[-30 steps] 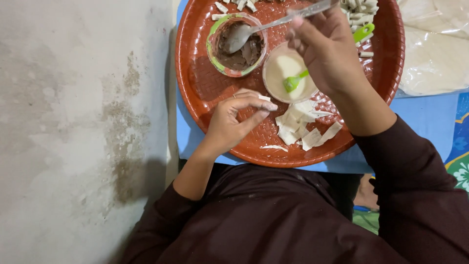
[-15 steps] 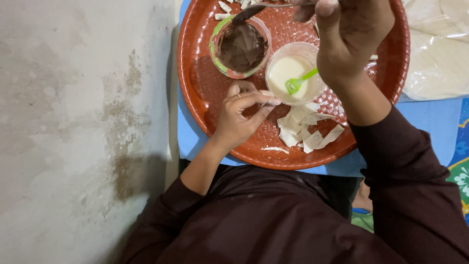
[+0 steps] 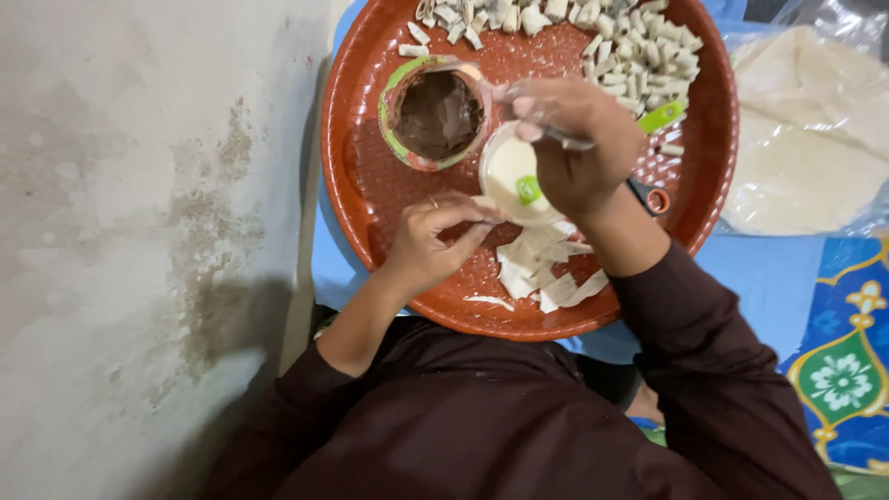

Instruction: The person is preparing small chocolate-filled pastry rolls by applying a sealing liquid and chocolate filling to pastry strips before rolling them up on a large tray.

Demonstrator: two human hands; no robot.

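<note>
Kneeling over the round red tray, you have both hands on it. Your right hand is closed around a spoon whose long handle runs leftward, its bowl over the cup of brown paste just left of that hand. Your left hand pinches a pale wrapper strip, nearer you, beside the small bowl of white paste.

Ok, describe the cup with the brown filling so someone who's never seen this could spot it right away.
Find the big round red tray. On its left half, just above the left hand, stands the cup of brown filling. Its green and pink rim and dark paste set it apart from the neighbouring cup of white paste.
</note>
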